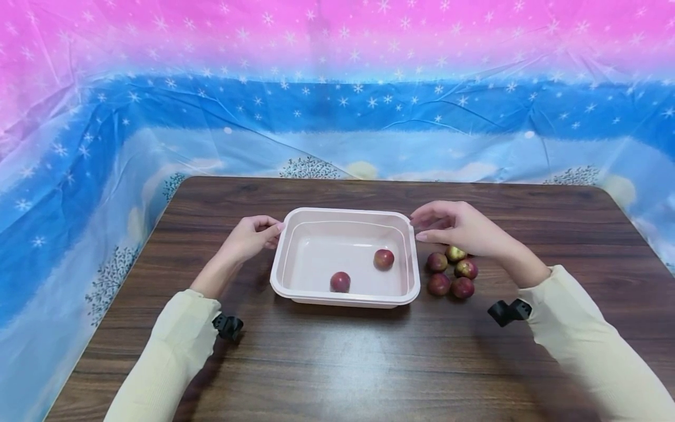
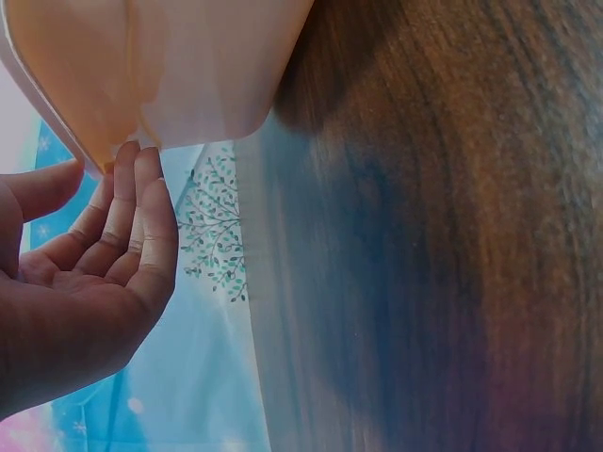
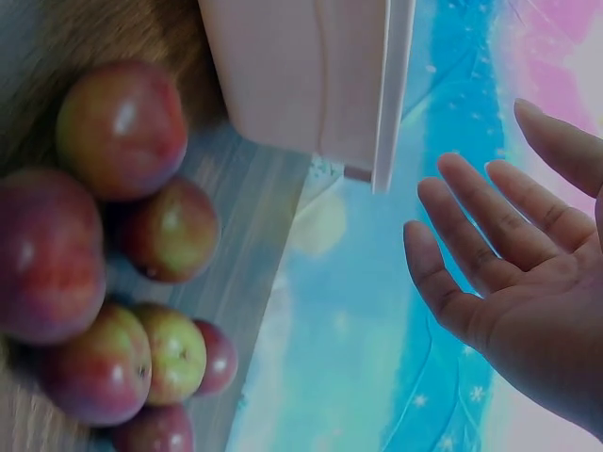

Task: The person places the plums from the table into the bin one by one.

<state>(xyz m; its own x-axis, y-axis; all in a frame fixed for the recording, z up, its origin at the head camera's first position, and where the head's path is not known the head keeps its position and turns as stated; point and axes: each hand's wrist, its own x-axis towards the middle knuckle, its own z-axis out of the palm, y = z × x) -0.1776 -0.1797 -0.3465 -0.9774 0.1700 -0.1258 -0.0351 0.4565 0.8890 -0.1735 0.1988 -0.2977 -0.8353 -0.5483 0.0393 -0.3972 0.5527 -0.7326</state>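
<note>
A pale pink plastic container (image 1: 327, 249) stands on the table with two plums inside, one plum (image 1: 340, 282) near its front wall and another plum (image 1: 384, 259) toward the right. My left hand (image 1: 252, 237) pinches the container's left rim, thumb at the edge and fingers beneath it, as the left wrist view also shows. Beside the right rim, my right hand (image 1: 459, 227) has its fingers spread and loosely bent; the right wrist view shows this hand (image 3: 513, 254) apart from the container wall (image 3: 292, 75) and holding nothing.
Several red and yellowish plums (image 1: 439, 285) lie grouped on the table right of the container, partly below my right hand. The dark wood table (image 1: 337, 363) ends at the back against a pink and blue snowflake cloth (image 1: 337, 105).
</note>
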